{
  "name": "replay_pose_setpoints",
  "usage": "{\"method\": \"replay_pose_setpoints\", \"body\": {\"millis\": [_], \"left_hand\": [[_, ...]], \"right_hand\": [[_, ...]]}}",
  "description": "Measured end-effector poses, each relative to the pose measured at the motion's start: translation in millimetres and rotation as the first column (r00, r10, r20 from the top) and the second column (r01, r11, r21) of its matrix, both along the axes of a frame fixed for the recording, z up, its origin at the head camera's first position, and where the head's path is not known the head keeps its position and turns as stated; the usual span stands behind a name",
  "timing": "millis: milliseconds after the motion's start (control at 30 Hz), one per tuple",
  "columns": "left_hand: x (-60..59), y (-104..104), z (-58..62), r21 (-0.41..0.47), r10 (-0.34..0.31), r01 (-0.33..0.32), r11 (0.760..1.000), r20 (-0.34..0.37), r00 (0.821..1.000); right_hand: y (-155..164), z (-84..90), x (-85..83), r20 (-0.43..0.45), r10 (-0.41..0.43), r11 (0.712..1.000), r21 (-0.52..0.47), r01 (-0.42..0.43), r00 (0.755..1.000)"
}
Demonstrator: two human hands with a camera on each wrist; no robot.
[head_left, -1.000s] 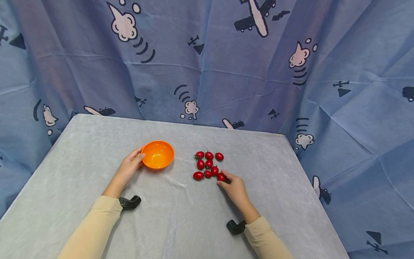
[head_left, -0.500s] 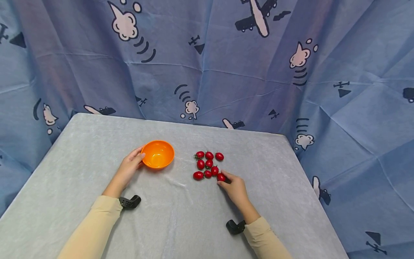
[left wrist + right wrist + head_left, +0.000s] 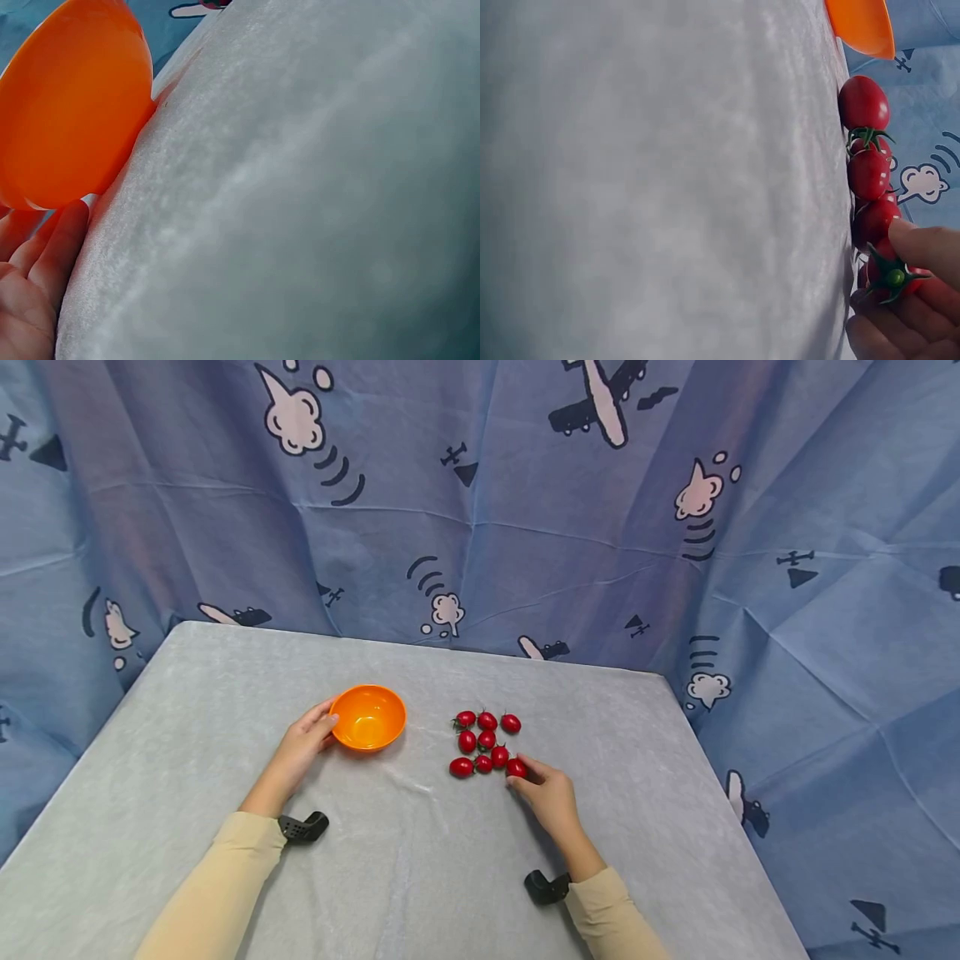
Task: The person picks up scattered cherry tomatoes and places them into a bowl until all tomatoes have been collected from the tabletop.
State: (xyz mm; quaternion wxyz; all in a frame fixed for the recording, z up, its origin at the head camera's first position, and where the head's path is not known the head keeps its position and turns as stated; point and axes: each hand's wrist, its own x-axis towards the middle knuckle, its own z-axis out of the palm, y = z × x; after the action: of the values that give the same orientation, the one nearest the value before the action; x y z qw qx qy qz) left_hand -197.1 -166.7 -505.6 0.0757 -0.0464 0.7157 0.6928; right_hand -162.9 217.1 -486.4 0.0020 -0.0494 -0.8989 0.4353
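Nearest you, your two cream sleeves (image 3: 213, 893) are reaching out over the grey table (image 3: 420, 868), each with a black wrist mount beside it; your right hand (image 3: 550, 792) is lying just right of centre, its thumb and fingers (image 3: 927, 251) pinching the nearest cherry tomato (image 3: 515, 767) at the near right corner of the cluster, green stalk showing between them in the right wrist view; your left hand (image 3: 303, 745) is resting further left, fingers loosely curled against the left side of the orange bowl (image 3: 368, 717), thumb at its rim, touching rather than lifting it; the bowl is sitting upright on the table, nothing showing inside; the other cherry tomatoes (image 3: 483, 740) are lying in a tight group just beyond your right hand, well right of the bowl; beyond the far edge, the blue cloth (image 3: 525, 502) printed with aeroplanes and clouds is hanging as a backdrop.
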Motion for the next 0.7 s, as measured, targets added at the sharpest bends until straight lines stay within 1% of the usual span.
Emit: {"method": "replay_pose_setpoints", "body": {"millis": [333,600,700], "left_hand": [[0.5,-1,-0.5,0.017,0.0,0.001,1.0,-0.004,1.0],[-0.3,-1,-1.1,0.018,-0.002,0.002,1.0,0.001,1.0],[-0.5,-1,-0.6,0.013,-0.006,0.006,1.0,0.005,1.0]], "right_hand": [[-4,5.6,-1.3,0.043,-0.039,0.997,-0.07,0.042,0.998],[-6,12.5,-1.8,0.046,-0.095,0.987,-0.126,0.1,0.994],[-8,14.7,-1.7,0.046,-0.103,0.984,-0.139,0.108,0.994]]}}
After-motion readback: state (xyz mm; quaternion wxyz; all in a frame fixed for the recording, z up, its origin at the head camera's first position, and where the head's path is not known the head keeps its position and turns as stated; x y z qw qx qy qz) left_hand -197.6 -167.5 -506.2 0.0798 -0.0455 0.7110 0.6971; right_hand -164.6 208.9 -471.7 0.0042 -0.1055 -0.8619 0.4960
